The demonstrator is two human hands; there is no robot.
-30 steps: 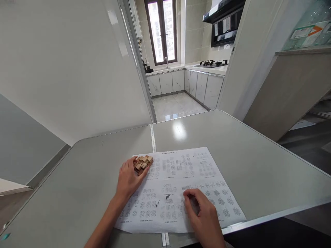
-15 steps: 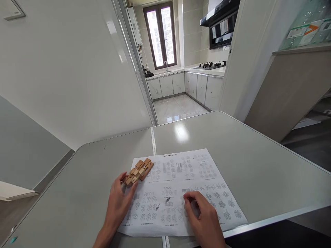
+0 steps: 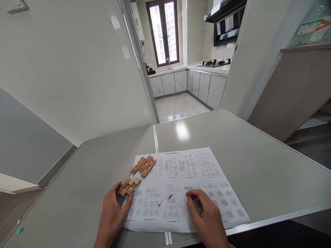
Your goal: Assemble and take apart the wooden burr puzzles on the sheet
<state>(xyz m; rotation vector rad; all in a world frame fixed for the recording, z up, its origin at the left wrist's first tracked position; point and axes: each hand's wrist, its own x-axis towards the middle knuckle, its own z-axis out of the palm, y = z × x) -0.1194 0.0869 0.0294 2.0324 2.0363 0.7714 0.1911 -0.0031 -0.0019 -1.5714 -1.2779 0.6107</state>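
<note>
My left hand (image 3: 112, 210) is closed around a cluster of small notched wooden puzzle blocks (image 3: 128, 187), thumb on the near right side and fingers on the left. The cluster lies at the left edge of a printed instruction sheet (image 3: 186, 175). Just beyond it, apart from the hand, are several flat wooden puzzle pieces (image 3: 144, 165) with slots and cutouts, side by side at the sheet's far left corner. Over the sheet's lower right part is my right hand (image 3: 205, 213), its thumb and index fingertips pressed together. Anything between those tips is too small or hidden to make out.
The sheet lies across the seam of a grey table (image 3: 248, 165) with a metal rim. A small teal object (image 3: 19, 231) is at the table's left edge. A white wall panel (image 3: 77, 69) stands beyond on the left, and plastic bottles (image 3: 310, 31) are on a ledge at right.
My left hand has drawn the cluster of blocks toward me and slightly left, away from the flat pieces, which now show uncovered. My right hand keeps its pinch over the sheet.
</note>
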